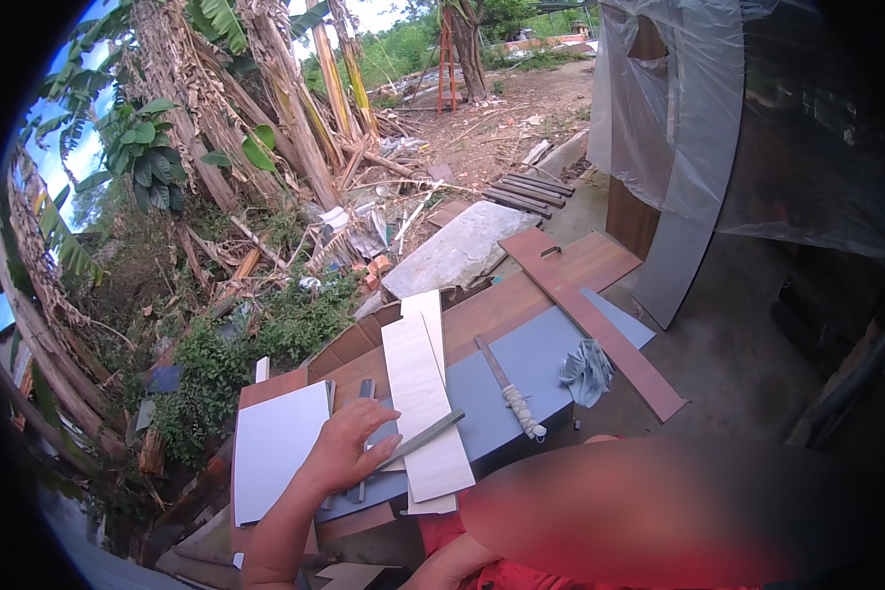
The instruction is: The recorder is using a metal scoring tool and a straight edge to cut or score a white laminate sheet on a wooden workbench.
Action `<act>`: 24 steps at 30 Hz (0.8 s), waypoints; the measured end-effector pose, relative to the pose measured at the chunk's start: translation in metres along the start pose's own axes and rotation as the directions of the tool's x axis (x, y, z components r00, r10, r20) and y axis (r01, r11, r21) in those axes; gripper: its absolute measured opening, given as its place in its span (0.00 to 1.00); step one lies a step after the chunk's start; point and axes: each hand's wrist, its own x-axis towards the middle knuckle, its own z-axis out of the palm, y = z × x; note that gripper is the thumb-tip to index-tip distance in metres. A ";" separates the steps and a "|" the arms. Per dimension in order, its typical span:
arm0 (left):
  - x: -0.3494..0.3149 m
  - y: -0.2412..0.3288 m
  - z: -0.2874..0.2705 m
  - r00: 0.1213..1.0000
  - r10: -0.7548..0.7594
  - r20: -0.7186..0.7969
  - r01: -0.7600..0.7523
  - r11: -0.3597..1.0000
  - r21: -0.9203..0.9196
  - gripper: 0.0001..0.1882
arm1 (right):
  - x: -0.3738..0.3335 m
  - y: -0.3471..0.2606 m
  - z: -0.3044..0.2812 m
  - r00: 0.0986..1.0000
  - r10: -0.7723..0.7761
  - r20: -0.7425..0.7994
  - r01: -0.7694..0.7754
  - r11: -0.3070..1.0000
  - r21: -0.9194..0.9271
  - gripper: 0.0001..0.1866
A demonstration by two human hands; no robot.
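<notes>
My left hand (349,447) reaches over the work surface from the lower edge, its fingers and thumb apart. The thumb lies against a narrow grey-green bar (431,431), which slants over a pale wooden board (428,393); whether the thumb presses on it I cannot tell. Beside the hand lies a thin metal strip (366,388), partly covered by it. To its left rests a white rectangular panel (283,452). A tool with a cloth-wrapped handle (518,401) lies on the blue-grey panel (501,359). My right hand does not show; a blurred patch covers the lower right.
A crumpled blue-grey cloth (587,372) sits at the panel's edge. A long reddish-brown board (600,329) crosses the surface and overhangs. Beyond stand a stone slab (452,246) and dark bars (529,194). Plastic-covered panels (674,128) rise at right; bushes (256,344) grow at left.
</notes>
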 end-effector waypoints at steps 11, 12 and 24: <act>0.020 0.000 0.023 0.994 0.097 0.055 -0.098 0.995 0.002 0.17 | -0.023 0.003 0.003 0.964 -0.118 -0.237 0.195 0.923 0.332 0.18; 0.017 -0.001 0.025 0.996 0.078 0.043 -0.077 0.997 -0.016 0.16 | -0.026 0.007 0.000 0.959 -0.111 -0.260 0.185 0.942 0.280 0.18; -0.008 -0.022 0.029 0.995 -0.100 0.017 0.101 0.994 -0.052 0.16 | -0.024 0.050 -0.014 0.808 -0.300 -0.508 0.474 0.842 0.257 0.21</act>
